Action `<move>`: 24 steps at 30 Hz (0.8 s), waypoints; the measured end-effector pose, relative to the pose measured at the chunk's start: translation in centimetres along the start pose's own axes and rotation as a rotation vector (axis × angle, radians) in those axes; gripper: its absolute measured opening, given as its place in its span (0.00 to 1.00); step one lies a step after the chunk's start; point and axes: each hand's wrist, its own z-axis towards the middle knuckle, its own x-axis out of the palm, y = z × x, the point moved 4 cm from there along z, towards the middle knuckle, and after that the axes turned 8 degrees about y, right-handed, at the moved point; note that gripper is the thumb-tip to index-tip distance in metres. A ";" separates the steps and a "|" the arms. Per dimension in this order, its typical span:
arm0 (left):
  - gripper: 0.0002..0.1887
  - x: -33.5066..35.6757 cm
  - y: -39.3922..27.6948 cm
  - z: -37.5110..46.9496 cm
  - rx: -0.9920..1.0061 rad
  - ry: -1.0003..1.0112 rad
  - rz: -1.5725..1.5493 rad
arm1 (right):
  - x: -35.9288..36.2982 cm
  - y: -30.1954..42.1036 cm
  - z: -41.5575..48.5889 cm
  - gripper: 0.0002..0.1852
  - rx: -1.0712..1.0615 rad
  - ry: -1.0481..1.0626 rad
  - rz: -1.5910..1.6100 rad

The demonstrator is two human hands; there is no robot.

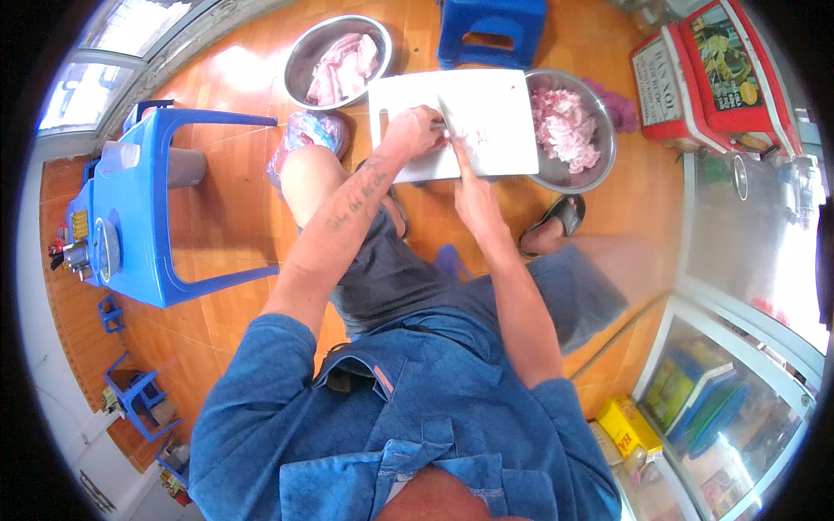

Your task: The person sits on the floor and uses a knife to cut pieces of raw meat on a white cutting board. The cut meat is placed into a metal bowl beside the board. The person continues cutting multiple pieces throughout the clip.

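Observation:
On a white plastic cutting board (pixel 502 124), my left hand (pixel 412 133) presses down on a piece of raw meat (pixel 442 142), mostly hidden under the fingers. My right hand (pixel 477 198) grips a knife (pixel 448 116), its index finger stretched along the blade, which stands close beside the left fingertips. Small meat scraps (pixel 481 137) lie right of the blade. Left of the board, a metal bowl (pixel 294 71) holds large slabs of raw meat (pixel 344 68). Cut pieces of raw meat (pixel 567 127) fill part of another metal bowl (pixel 607 150) at the right, partly under the board's edge.
A blue plastic stool (pixel 492 26) stands beyond the board. A plastic bag (pixel 319 133) rests by my left knee. To the left is a blue plastic table (pixel 140 215); red cool boxes (pixel 710 78) and a glass cabinet (pixel 723 417) are at the right. My sandalled foot (pixel 550 228) is below the right bowl.

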 end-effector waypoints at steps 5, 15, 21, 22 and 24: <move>0.17 0.2 1.4 0.0 -0.005 -0.145 0.017 | -0.2 -0.5 -6.5 0.43 0.142 0.123 0.002; 0.17 -0.3 1.6 -0.2 0.010 -0.015 0.077 | -3.7 2.1 -3.8 0.40 -0.021 -0.072 -0.048; 0.17 -0.1 0.8 -0.6 -0.014 -0.058 0.076 | -2.7 2.9 -6.3 0.40 0.010 0.025 -0.068; 0.16 -0.2 0.7 -0.6 0.002 -0.074 0.089 | -2.4 2.7 -6.4 0.40 0.019 0.027 -0.063; 0.16 -0.3 0.7 -0.6 0.031 -0.071 0.091 | -1.9 2.4 -6.5 0.40 0.035 0.037 -0.053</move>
